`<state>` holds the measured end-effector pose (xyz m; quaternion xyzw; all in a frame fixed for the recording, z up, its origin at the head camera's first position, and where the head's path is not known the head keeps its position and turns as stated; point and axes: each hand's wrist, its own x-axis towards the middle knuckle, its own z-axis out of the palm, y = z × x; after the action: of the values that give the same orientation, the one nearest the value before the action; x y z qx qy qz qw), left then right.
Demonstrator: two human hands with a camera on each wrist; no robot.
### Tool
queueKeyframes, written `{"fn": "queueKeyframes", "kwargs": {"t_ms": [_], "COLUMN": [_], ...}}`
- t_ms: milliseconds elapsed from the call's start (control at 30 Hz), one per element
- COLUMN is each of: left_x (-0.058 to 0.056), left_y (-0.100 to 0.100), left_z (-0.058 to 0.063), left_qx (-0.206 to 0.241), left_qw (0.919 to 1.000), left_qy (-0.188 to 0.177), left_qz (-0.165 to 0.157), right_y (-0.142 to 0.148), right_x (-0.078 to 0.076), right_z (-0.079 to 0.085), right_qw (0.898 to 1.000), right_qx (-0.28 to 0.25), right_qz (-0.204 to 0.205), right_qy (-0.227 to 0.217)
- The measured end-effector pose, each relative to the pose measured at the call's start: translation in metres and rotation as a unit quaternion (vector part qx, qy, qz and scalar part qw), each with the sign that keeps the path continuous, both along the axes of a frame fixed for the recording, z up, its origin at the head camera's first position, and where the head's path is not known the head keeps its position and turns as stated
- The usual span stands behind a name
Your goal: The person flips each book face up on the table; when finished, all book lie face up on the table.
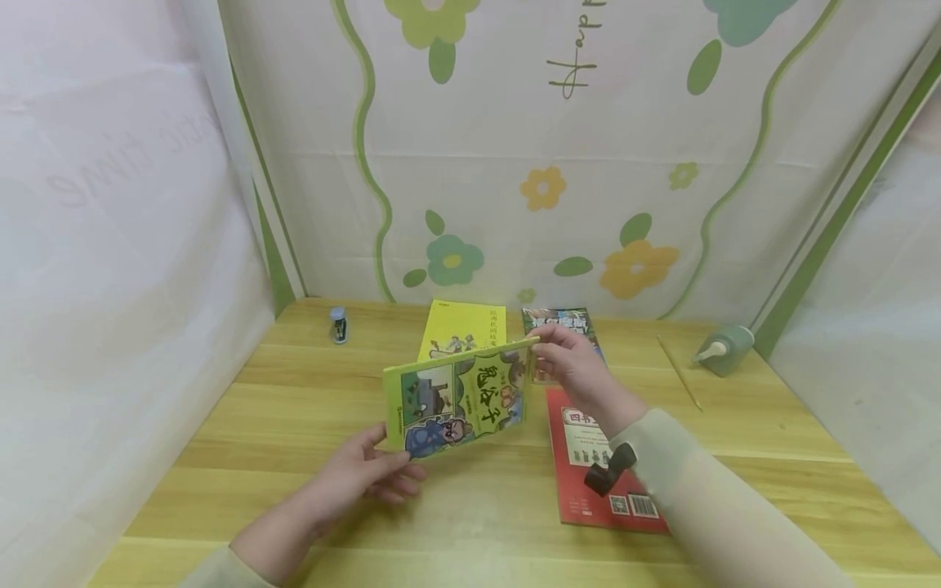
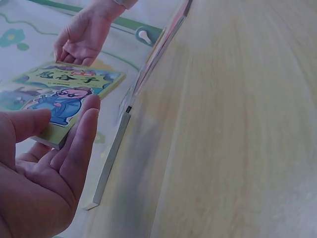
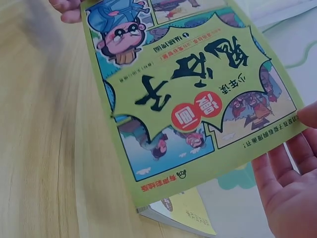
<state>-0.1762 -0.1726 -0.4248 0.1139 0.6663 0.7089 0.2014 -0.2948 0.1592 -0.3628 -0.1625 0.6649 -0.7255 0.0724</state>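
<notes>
A green comic book (image 1: 461, 400) with cartoon figures and large black characters on its cover is held tilted above the table. My left hand (image 1: 363, 472) grips its lower left corner; in the left wrist view the thumb (image 2: 29, 124) lies on the cover with fingers beneath. At the opposite end, my right hand (image 1: 581, 371) pinches the far right corner, and in the right wrist view its fingers (image 3: 282, 171) pass under the book's edge. Behind the held book lies a yellow book (image 1: 470, 318), partly covered by it. A dark illustrated book (image 1: 555, 318) is partly hidden behind my right hand.
A red book (image 1: 581, 506) lies on the wooden table (image 1: 243, 457) under my right forearm. At the back left stands a small blue-capped container (image 1: 339, 325). Toward the right are a thin wooden stick (image 1: 680, 373) and a grey-green bottle with a pale nozzle (image 1: 728, 347). Printed cloth walls (image 1: 485, 131) surround the table.
</notes>
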Motion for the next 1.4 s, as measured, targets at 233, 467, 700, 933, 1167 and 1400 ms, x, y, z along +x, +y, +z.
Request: {"fn": "queueKeyframes", "kwargs": {"t_ms": [233,467,700,933,1167,1400], "left_x": [0.0,0.0,-0.001,-0.005,-0.008,-0.01], "left_y": [0.0,0.0,-0.002,-0.008,-0.014,-0.024], "left_z": [-0.001,-0.002,0.0,0.004,0.011,0.021], "left_qx": [-0.009,-0.006,-0.036,-0.05,-0.067,-0.096], "left_qw": [0.9997,0.9997,0.9991,0.9985,0.9966,0.994], "left_qy": [-0.017,-0.022,-0.004,0.012,0.034,0.052], "left_qz": [0.014,0.01,0.02,0.015,0.034,-0.01], "right_y": [0.001,0.001,0.002,0.003,0.003,0.001], "right_x": [0.0,-0.001,-0.002,-0.002,-0.002,-0.004], "right_z": [-0.001,-0.003,-0.004,-0.006,-0.009,-0.014], "right_qw": [1.0,0.999,0.999,0.997,0.992,0.985], "right_qx": [-0.001,-0.003,0.006,0.052,0.095,0.117], "right_qz": [0.012,0.033,0.044,0.05,0.078,0.124], "right_qy": [-0.002,0.0,-0.002,-0.01,-0.03,-0.035]}}
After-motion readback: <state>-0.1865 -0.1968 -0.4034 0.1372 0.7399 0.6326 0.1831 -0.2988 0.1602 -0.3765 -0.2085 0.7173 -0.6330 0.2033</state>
